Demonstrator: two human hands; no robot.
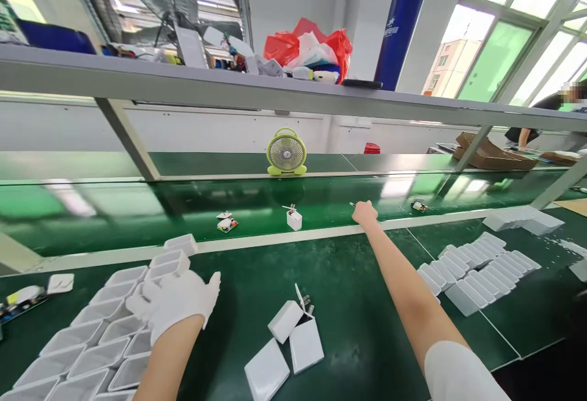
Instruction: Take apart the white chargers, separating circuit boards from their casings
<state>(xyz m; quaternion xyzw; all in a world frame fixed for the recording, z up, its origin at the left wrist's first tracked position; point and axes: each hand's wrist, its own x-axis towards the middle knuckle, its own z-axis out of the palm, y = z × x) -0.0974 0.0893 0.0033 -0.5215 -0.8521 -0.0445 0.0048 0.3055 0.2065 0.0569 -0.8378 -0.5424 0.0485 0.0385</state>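
My left hand (177, 300), in a white glove, lies over rows of open white plastic cases (87, 352) on the left, thumb stretched away from the fingers. My right hand (365, 213) is bare and reaches out over the green conveyor belt (330, 196). Its fingers are closed, and a small pale tip shows at their left side; the rest is hidden. On the belt stand a white case (294, 220) with parts sticking out, a small circuit board (226, 224) to its left and another board (419, 206) at right. Three white cases (307, 345) lie between my arms, one with metal plug pins showing.
Stacked white cases (481, 269) lie to the right. A green fan (287, 153) stands behind the belt. Overhead, a shelf (229, 86) carries a blue flask (403, 28) and a red bag (307, 46). A board (25, 300) sits far left; a person (525, 135) is at back right.
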